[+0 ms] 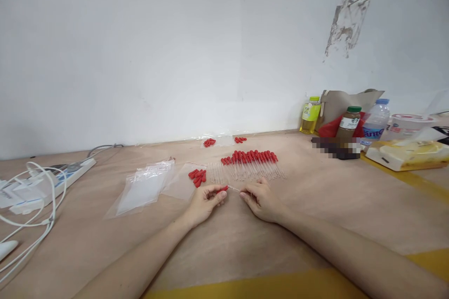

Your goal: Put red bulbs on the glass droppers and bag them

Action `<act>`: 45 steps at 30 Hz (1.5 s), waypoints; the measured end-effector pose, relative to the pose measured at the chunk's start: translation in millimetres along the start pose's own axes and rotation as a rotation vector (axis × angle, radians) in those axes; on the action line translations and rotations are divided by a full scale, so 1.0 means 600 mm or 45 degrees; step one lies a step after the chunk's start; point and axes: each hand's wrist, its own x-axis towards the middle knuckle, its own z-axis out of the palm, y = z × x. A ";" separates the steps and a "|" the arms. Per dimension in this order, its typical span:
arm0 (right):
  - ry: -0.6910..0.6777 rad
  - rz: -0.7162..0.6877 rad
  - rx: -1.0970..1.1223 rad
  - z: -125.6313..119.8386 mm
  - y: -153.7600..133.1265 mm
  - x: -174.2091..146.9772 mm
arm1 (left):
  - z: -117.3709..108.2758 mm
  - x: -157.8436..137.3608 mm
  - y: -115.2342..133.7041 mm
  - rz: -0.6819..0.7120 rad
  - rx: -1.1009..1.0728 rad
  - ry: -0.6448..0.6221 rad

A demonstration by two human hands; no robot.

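Between thumb and fingers, my left hand (204, 203) pinches a red rubber dropper bulb (223, 189). My right hand (262, 200) is closed on the far end of a thin clear dropper tube (234, 189), whose other end meets the bulb's mouth. How deep the tube sits in the bulb I cannot tell. Just beyond my hands lies a row of droppers with red bulbs (250, 156), tubes pointing toward me. Left of that row are several bare clear tubes (215, 173). A small heap of loose red bulbs (198, 176) rests beside them, on a clear plastic bag.
Clear plastic bags (145, 189) are stacked at the left. Farther left are a power strip (72, 180) and white cables (52, 205). Small bags with red bulbs (209, 142) lie near the wall. Bottles (309, 117) and a tissue pack (403, 155) stand at the right.
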 end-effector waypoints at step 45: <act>-0.060 -0.177 -0.233 -0.002 -0.016 0.011 | -0.013 -0.003 0.007 0.359 0.462 -0.050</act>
